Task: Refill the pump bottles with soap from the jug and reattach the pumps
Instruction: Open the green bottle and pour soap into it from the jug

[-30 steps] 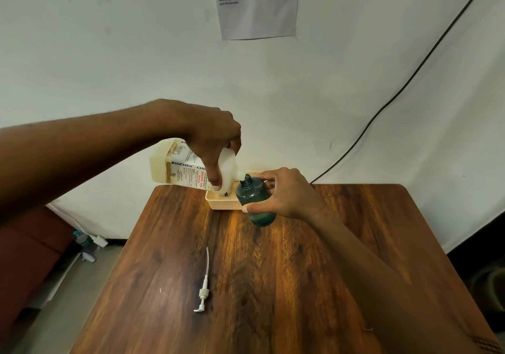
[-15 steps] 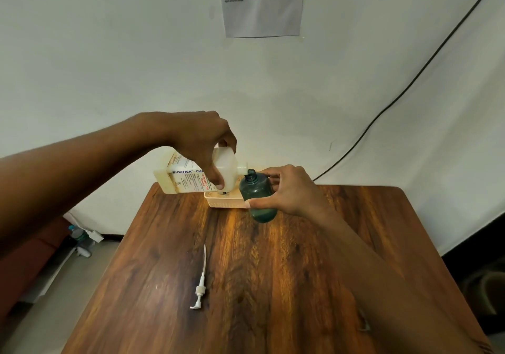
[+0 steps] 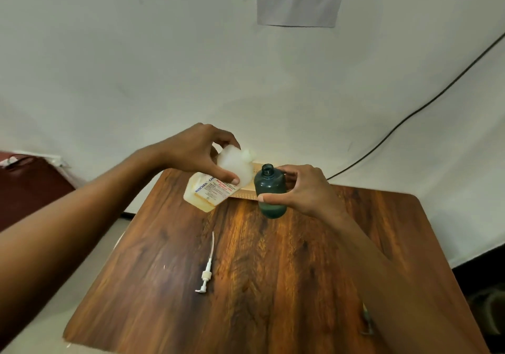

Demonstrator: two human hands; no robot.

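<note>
Tilted jug [image 3: 209, 194] beside open bottle [image 3: 269, 183]

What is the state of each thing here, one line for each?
jug: tilted, spout clear of the bottle, gripped by the left hand.
bottle: near upright, mouth open, no pump, some liquid at the bottom, held by the right hand.
pump: detached, lying on the table.

Dim light leaves warm glare on the table [image 3: 273, 258] (wide-angle bows the edges).
</note>
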